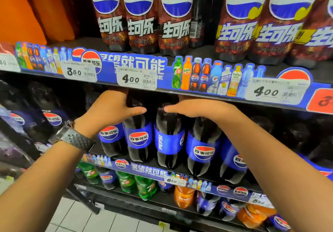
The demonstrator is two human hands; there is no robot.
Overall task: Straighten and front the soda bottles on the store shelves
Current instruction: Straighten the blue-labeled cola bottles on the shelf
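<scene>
Just below the 4.00 price tag, the person's left hand is gripping the shoulder of a big cola bottle — fingers curling round behind the neck, thumb lying across the front. That bottle is standing upright on the shelf with its round logo facing out. Below and to the right of the tag, the right hand is reaching in over the neighbouring bottles. Its thumb is touching the top of the turned bottle, whose label is showing PEPSI sideways instead of the logo. Its fingers are going out of sight behind, so I cannot tell whether it is holding that bottle or only resting there. A wristwatch is sitting on the left wrist, down and left of the tag. Above the tag, brown-labelled cola bottles are standing in a row — and well below it, green bottles and orange bottles are showing.
</scene>
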